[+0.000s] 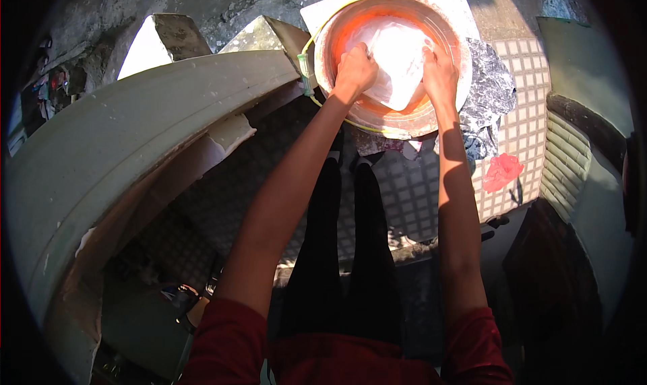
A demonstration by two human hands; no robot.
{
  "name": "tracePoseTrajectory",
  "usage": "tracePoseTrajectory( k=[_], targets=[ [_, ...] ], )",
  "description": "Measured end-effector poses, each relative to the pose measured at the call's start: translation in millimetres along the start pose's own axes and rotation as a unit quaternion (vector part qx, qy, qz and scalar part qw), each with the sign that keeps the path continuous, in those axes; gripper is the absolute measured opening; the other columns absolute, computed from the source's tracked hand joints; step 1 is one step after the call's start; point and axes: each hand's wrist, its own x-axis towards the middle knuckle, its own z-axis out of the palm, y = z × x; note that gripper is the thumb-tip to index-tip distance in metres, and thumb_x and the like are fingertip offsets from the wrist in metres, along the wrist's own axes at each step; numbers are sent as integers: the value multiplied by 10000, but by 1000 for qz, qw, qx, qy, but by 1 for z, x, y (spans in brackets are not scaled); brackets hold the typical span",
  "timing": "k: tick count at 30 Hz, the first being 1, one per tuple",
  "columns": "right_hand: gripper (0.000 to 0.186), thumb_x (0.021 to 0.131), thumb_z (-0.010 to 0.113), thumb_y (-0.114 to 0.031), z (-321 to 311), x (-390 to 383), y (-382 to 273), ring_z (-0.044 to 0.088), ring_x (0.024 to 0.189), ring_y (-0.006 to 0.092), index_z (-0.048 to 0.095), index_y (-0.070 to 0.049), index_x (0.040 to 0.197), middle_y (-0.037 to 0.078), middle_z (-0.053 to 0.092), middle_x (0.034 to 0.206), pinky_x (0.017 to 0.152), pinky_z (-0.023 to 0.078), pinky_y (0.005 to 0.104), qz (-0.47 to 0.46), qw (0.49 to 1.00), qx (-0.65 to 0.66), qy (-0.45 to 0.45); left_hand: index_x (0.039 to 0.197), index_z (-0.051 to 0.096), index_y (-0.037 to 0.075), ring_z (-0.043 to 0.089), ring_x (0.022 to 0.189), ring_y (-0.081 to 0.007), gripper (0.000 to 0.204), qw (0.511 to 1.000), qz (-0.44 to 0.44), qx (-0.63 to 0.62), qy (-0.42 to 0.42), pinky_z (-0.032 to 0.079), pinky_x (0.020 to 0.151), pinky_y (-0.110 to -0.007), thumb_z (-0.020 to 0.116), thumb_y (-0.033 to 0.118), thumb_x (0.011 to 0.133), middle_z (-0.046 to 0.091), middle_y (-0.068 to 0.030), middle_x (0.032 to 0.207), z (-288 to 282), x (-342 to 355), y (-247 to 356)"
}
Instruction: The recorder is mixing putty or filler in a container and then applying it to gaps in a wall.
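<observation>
A white cloth [399, 61], overexposed by sunlight, spreads between my hands inside a round orange bucket [460, 92] with a pale, worn rim. My left hand [358, 70] is closed on the cloth's left side. On its right side my right hand [439, 73] grips the cloth, fingers curled. The bucket's yellow wire handle with a green grip [304, 64] hangs at its left. What lies beneath the cloth is hidden, and its exact kind cannot be made out.
Grey patterned fabric [486, 92] lies heaped right of the bucket. A crumpled red plastic bag [503, 172] rests on the tiled floor [529, 65]. A curved pale green wall [168, 92] runs along the left. A ribbed pale green surface [565, 159] stands at right.
</observation>
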Motion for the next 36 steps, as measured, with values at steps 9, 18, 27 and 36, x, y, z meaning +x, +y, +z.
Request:
tracePoseTrajectory(
  k=[9, 18, 27, 36],
  targets=[
    [334, 976, 532, -246, -14, -15, -5, 642, 988, 197, 621, -109, 1268, 137, 700, 1054, 881, 465, 309, -14, 996, 84, -18, 1144, 571, -72, 631, 1034, -384, 573, 981, 11, -192, -31, 458, 917, -431, 478, 454, 936, 651, -273, 1048, -23, -29, 12],
    [371, 959, 541, -339, -55, -49, -23, 679, 878, 335, 622, -50, 1178, 195, 689, 927, 786, 505, 394, -88, 980, 176, -9, 1097, 576, -43, 557, 870, -180, 602, 951, 75, -298, -36, 444, 826, -321, 405, 527, 998, 616, -116, 921, -23, -62, 16],
    [236, 930, 574, -171, -99, -105, 42, 636, 779, 121, 660, 11, 1055, 76, 689, 937, 701, 503, 242, -18, 970, 196, 141, 1198, 529, -46, 493, 994, -132, 549, 941, 72, -331, -4, 391, 898, -270, 401, 459, 1026, 566, -62, 1061, -31, -114, 25],
    [149, 773, 594, -49, -85, -55, 178, 613, 878, 465, 652, 67, 846, 308, 638, 894, 790, 479, 499, -54, 984, -154, 68, 1126, 561, -55, 518, 917, -154, 521, 918, 101, -384, 11, 416, 858, -297, 370, 421, 1039, 602, -99, 972, -25, -133, 25]
  ],
)
